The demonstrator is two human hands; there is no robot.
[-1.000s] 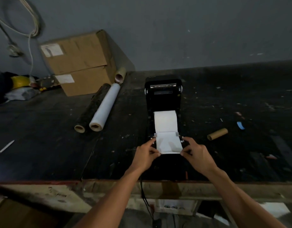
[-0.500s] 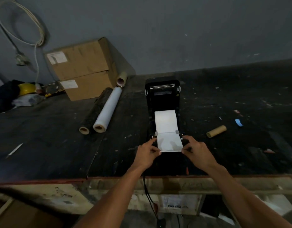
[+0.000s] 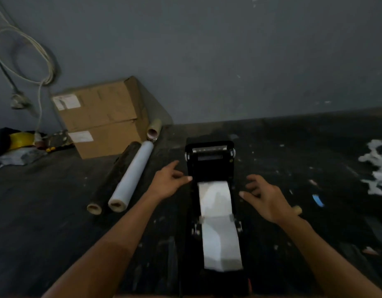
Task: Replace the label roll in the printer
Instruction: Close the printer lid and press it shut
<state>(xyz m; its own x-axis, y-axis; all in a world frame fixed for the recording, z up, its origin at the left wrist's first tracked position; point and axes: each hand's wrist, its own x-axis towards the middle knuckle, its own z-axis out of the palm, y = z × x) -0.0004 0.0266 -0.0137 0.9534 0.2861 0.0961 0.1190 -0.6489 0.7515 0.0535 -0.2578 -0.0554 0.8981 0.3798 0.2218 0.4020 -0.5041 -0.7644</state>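
No writing could be read anywhere. The upper cardboard box (image 3: 95, 106) at the back left of the table (image 3: 56, 211) bore a white shipping label (image 3: 66, 102) near its top left corner, and the lower box (image 3: 108, 138) under it carried another white label (image 3: 81, 136) on its front face, but the print on both was too blurred to make out. The white label strip (image 3: 218, 222) running out of the black printer (image 3: 209, 155) was blank.

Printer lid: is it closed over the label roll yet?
No. The printer lid stands open at the back, the label roll lies exposed, and both hands are spread empty beside the printer.
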